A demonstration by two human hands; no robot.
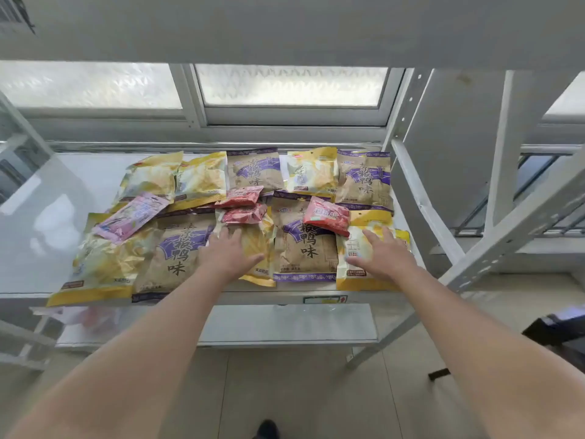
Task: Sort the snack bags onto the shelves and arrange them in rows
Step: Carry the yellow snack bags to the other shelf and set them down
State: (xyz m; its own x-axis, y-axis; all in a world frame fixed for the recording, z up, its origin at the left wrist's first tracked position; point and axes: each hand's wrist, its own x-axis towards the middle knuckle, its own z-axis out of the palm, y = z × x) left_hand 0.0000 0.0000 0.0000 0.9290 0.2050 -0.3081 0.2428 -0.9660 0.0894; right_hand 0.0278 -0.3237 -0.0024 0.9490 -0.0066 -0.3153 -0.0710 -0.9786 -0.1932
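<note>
Several snack bags lie in two rough rows on a white shelf (pixel 79 179). Yellow bags and brown bags with purple banners alternate. My left hand (pixel 226 253) lies flat, fingers straight, over a front-row yellow bag (pixel 259 248) and the edge of a brown bag (pixel 172 255). My right hand (pixel 381 253) rests open on the yellow bag (pixel 357 280) at the front right. Another brown bag (pixel 305 248) lies between my hands. Small red packets (pixel 326 218) (pixel 243 213) (pixel 242 196) and a pink packet (pixel 131 217) lie loose on top of the bigger bags.
A grey shelf board (pixel 285 26) hangs close overhead. White metal uprights (pixel 421 198) stand at the right. A lower shelf (pixel 285 324) shows below the front edge. A frosted window (pixel 285 87) is behind. A dark object (pixel 557 327) sits on the floor at right.
</note>
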